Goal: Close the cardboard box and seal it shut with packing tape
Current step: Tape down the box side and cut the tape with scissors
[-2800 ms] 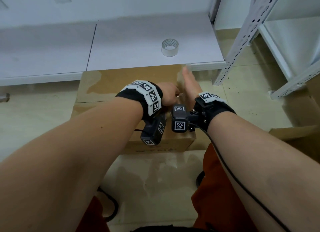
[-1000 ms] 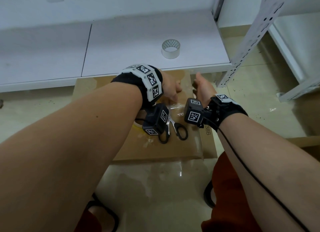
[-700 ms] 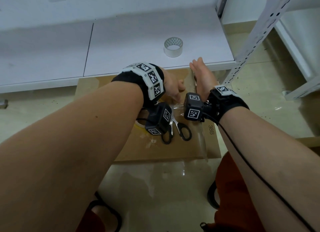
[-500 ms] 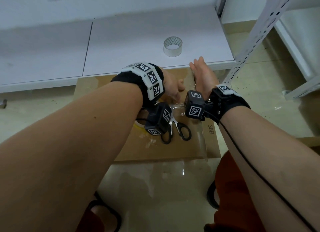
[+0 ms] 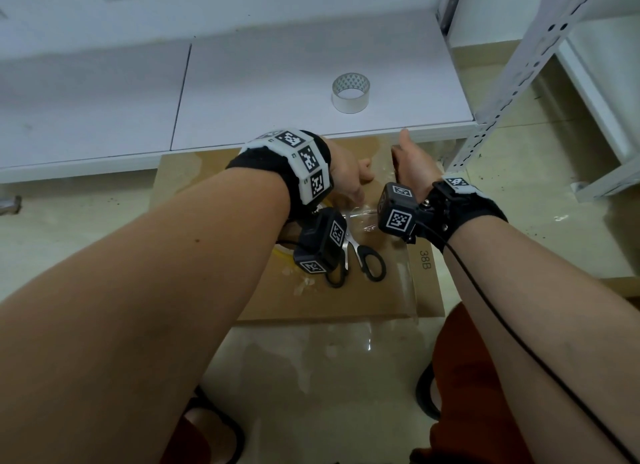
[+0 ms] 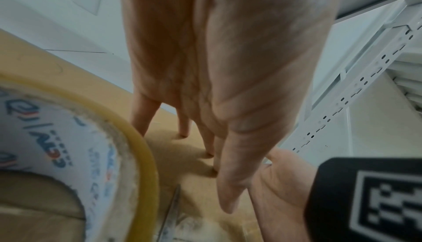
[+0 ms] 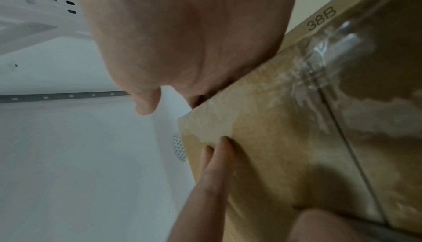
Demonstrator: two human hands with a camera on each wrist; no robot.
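The brown cardboard box (image 5: 346,297) lies closed on the floor, with clear tape (image 5: 403,280) running along its right edge and over the top. My left hand (image 5: 346,176) rests on the far part of the top, its straight fingertips (image 6: 206,151) pressing the cardboard. My right hand (image 5: 412,165) stands on edge at the box's far right corner with the thumb (image 7: 146,105) free; its fingers go down the side, out of sight. A yellowish tape roll (image 6: 91,137) and black-handled scissors (image 5: 363,264) lie on the box under my left wrist.
A second, clear tape roll (image 5: 350,92) stands on the low white shelf (image 5: 277,82) just behind the box. A white perforated rack post (image 5: 512,72) rises at the right. Another piece of cardboard (image 5: 623,287) lies at the right edge, beside my knees.
My right hand has slid along the box's right edge to the far corner. The left hand has stayed pressing on the top.
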